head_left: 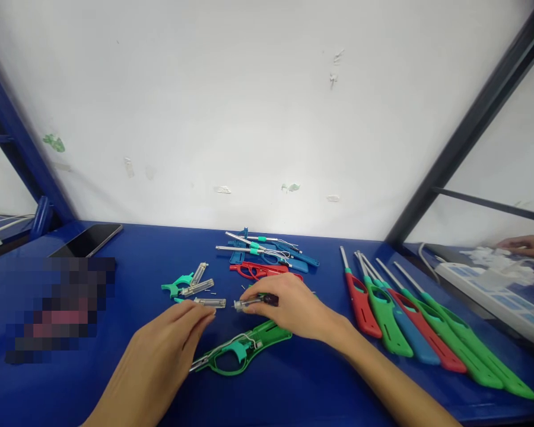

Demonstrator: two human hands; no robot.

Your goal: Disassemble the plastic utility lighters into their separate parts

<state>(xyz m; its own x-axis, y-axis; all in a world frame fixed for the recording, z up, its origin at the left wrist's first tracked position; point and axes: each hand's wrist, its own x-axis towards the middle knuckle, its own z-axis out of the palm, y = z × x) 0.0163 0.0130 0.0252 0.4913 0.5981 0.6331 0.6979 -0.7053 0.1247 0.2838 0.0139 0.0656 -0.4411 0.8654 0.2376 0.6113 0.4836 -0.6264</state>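
Head view: nearest, the person's left hand (pixel 160 344) reaches in with its fingers drawn together at a clear piece (pixel 211 303); whether they pinch it or only touch it, one cannot tell. Just beyond the wrist lies an open green half-shell (pixel 271 335), inner side up, with a teal trigger (pixel 240 350) seated in it and a metal tube (pixel 200 363) running toward the left hand. Above this shell the right hand (pixel 293 305) grips a small clear-and-dark part (pixel 249 305) between thumb and fingertips, its clear end pointing left, apart from the left hand's piece.

The step in hand appears to be sorting out these small parts by the open shell, whose insides lie exposed. The next move, as far as one can judge, calls for a light, steady pinch and careful alignment, since pieces this small could slip or roll.

Farther on, two more clear pieces (pixel 198 287) lie by a teal part (pixel 178 286). Behind the right hand is a red shell (pixel 253 271), and past it blue shells (pixel 300 266). Whole lighters (pixel 416 335) line the right side, before the pale wall (pixel 267 118).
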